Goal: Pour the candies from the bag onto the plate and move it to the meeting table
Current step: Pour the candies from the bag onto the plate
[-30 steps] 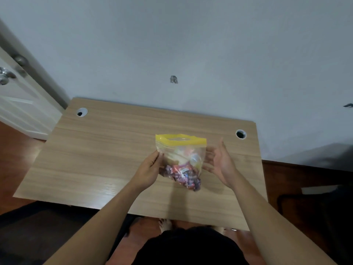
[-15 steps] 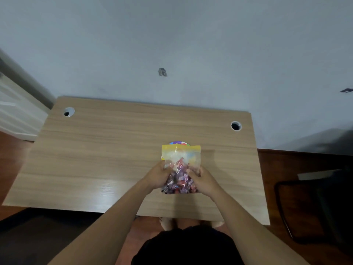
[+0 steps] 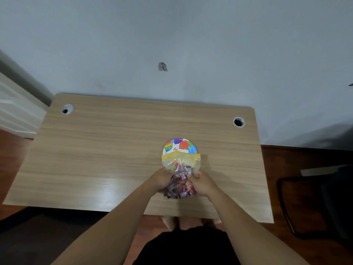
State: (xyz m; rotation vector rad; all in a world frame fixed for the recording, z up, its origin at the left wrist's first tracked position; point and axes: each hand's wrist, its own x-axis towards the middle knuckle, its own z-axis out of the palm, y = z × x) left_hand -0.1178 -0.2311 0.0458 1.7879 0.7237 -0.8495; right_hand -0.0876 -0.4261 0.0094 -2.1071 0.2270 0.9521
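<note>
A clear zip bag [image 3: 180, 165] with a yellow seal strip is full of wrapped candies [image 3: 179, 185]. My left hand [image 3: 161, 178] grips its left side and my right hand [image 3: 201, 182] grips its right side, low over the wooden desk [image 3: 107, 150]. The yellow strip points away from me and lies over the near edge of a small paper plate [image 3: 180, 145] printed with coloured balloons. Only the far half of the plate shows; the bag hides the remainder.
The desk stands against a pale wall, with a cable hole at the back left [image 3: 67, 109] and one at the back right [image 3: 238, 122]. A dark chair [image 3: 315, 203] is on the floor to the right. A white door [image 3: 15, 111] is at the left.
Both hands closed in on the bag's lower part and brought it down and nearer to me. The plate behind the bag has come into view.
</note>
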